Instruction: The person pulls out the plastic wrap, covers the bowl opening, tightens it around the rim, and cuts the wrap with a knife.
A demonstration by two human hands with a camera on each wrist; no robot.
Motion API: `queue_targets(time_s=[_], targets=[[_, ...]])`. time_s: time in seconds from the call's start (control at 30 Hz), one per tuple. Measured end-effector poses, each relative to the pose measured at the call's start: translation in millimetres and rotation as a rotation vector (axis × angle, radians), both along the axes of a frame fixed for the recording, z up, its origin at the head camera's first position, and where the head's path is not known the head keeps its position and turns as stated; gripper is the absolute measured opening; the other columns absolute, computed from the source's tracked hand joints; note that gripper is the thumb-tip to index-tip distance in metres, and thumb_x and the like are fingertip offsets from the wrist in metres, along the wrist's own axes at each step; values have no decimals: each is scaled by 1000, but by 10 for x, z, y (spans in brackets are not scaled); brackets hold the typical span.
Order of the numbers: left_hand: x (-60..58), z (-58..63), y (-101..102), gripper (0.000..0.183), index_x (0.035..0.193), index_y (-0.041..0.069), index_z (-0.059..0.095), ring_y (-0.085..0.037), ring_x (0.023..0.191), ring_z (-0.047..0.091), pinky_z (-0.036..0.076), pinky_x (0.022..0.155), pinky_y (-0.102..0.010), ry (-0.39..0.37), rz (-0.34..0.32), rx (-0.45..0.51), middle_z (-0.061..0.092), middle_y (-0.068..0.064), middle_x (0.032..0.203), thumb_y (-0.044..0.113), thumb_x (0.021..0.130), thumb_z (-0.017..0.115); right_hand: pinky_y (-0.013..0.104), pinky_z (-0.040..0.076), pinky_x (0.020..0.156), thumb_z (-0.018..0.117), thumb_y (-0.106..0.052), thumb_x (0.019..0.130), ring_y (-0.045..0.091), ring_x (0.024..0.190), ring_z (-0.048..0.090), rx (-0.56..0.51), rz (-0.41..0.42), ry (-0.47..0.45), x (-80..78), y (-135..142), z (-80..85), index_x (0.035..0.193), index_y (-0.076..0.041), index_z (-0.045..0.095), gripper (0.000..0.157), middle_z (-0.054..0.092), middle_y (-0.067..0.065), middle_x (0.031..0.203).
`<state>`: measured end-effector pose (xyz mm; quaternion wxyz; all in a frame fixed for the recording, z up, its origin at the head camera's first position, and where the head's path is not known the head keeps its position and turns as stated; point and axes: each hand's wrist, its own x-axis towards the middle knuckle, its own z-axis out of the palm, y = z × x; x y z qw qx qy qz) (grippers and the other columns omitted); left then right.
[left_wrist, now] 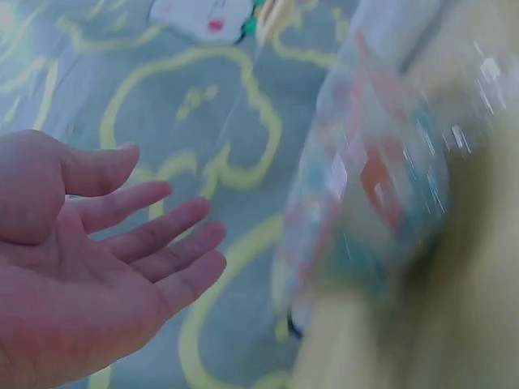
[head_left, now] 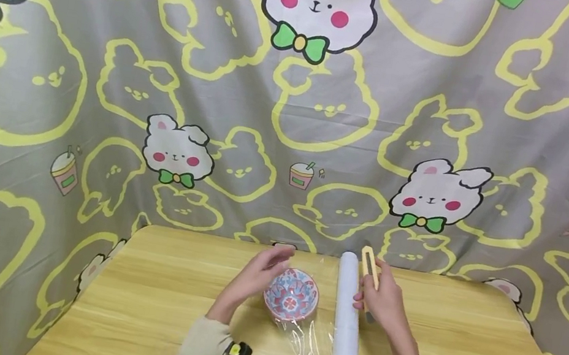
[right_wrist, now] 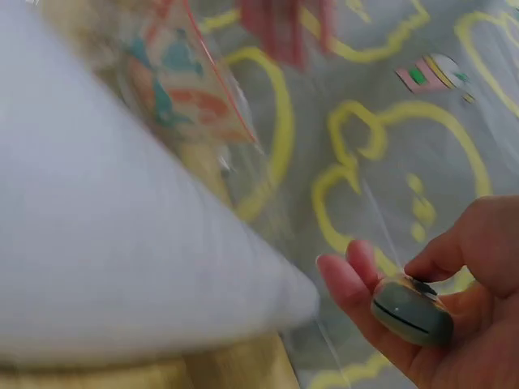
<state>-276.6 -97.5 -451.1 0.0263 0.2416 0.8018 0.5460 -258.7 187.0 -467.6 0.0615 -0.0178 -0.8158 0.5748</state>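
My left hand (head_left: pixel 263 270), fingers extended and parted, hovers at the left rim of a patterned bowl (head_left: pixel 291 295); in the left wrist view its palm (left_wrist: pixel 81 284) holds nothing. Clear plastic film (head_left: pixel 310 349) reaches from the bowl to a long roll of cling film (head_left: pixel 348 330) on its right. Just right of that roll, my right hand (head_left: pixel 385 296) grips a yellow utility knife (head_left: pixel 368 265). In the right wrist view the knife's rounded end (right_wrist: pixel 412 312) shows between thumb and fingers. The bowl is blurred in the left wrist view.
Everything stands on a wood-grain table (head_left: pixel 147 305). A grey curtain (head_left: pixel 251 104) with yellow outlines and cartoon animals hangs behind the table's back edge and along its sides. Each wrist carries a black strap-on camera (head_left: pixel 239 352).
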Motion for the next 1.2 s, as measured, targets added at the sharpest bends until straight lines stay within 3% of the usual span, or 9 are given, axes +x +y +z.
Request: queue_targets(time_s=[0.13,0.27,0.5,0.7,0.77,0.83,0.93,1.03,1.2], targets=[[-133,193,335,34,136,-9,58,-37,123,61,51,107,-42,26,-23,-104,63,-25,134,7,106,53,35,62,51,42,0,100,22,58,69,66,35,0,-128,-196,-12,155,5,27,57,64,27,91],[-310,269,623,29,129,-5,66,-32,116,66,55,99,-37,21,0,-237,69,-19,126,5,104,54,33,61,48,42,1,99,21,54,67,136,68,-17,-214,-288,-51,155,8,26,58,64,21,76],[-588,227,927,32,132,-5,65,-30,121,63,53,103,-38,-5,46,-450,68,-16,129,6,103,53,31,59,46,42,1,98,17,50,64,195,82,-27,-282,-308,-91,153,12,26,58,64,15,69],[-721,99,1022,33,132,-7,64,-30,119,64,53,102,-38,-34,42,-542,66,-18,133,6,103,54,32,59,46,41,2,99,17,49,64,224,108,-54,-281,-278,-49,154,12,25,58,62,14,69],[-756,40,1040,32,128,-8,66,-27,102,68,57,90,-33,-48,44,-539,68,-19,129,5,101,55,31,59,45,41,1,100,18,48,64,243,116,-61,-280,-282,-41,154,12,26,58,62,12,67],[-809,-6,1070,27,116,-10,70,-18,78,65,53,70,-24,-65,55,-534,73,-17,108,6,101,55,32,58,44,42,0,99,19,48,64,262,116,-51,-287,-283,-24,153,13,27,58,62,11,65],[-890,-62,1125,26,88,-11,71,-11,49,39,33,47,-21,-106,88,-482,60,-8,68,6,100,56,31,57,44,42,0,98,20,47,64,286,110,-45,-295,-282,3,152,14,27,59,62,10,62],[-942,-112,1169,43,59,0,57,-7,41,26,23,41,-20,-159,118,-434,37,3,49,8,101,58,30,57,44,42,-1,97,20,48,65,302,107,-65,-302,-284,7,153,15,26,60,63,9,61],[-958,-198,1185,57,48,14,39,-7,39,25,21,39,-21,-228,143,-377,30,5,42,8,100,62,30,57,44,43,-1,97,20,47,65,342,95,-89,-299,-317,-2,153,14,29,59,63,9,62]])
